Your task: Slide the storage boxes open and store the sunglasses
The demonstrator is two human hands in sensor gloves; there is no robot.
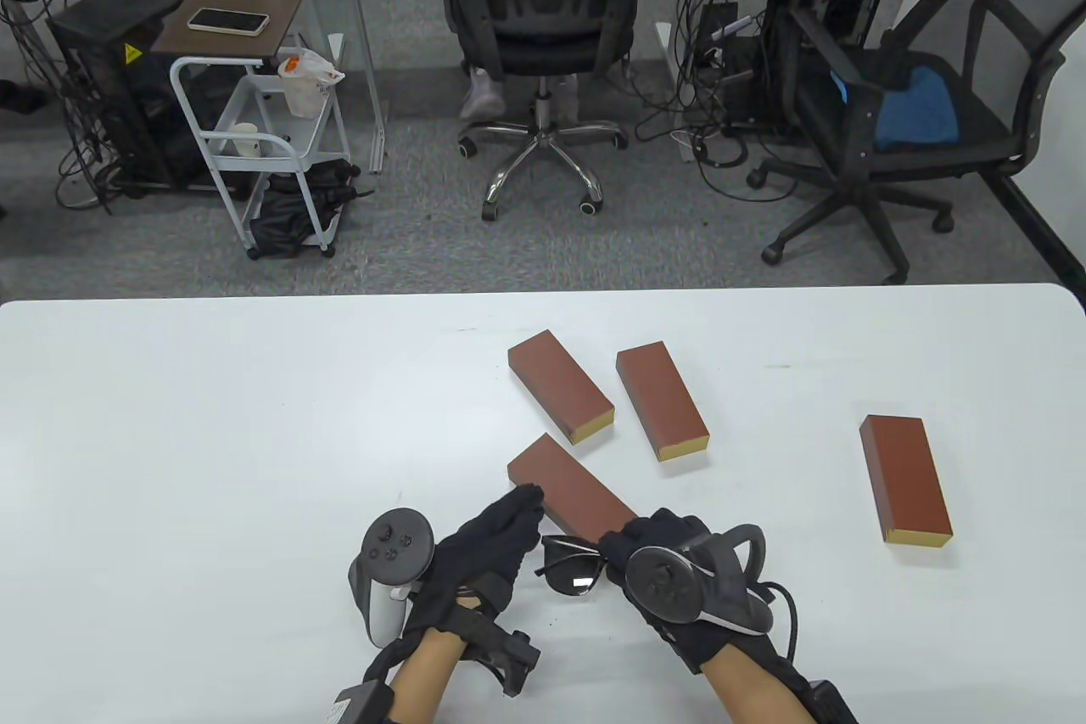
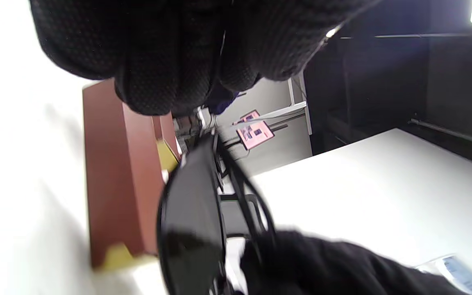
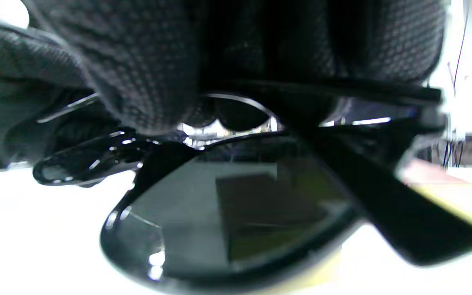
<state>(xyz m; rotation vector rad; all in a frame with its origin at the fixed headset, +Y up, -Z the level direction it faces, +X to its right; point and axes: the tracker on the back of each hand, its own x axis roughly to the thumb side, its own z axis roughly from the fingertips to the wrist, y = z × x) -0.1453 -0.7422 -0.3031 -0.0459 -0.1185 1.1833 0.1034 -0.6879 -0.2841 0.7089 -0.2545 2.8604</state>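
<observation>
Fingers (image 3: pixel 146 82) of the right hand (image 1: pixel 679 571) pinch the sunglasses (image 1: pixel 573 567) just off the desk (image 1: pixel 212 435), left hand (image 1: pixel 496 541) closed on the nearest box (image 1: pixel 573 486) — risk: box looks unopened, and glasses may slip or snag a temple.

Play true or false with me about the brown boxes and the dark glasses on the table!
1. Four long reddish-brown cardboard boxes lie on the white table. True.
2. The black plastic sunglasses sit inside a box. False: they are outside, between the hands.
3. The right hand holds the sunglasses. True.
4. The far-right box touches another box. False: it lies alone.
5. The left hand fingers reach the nearest box. True.
</observation>
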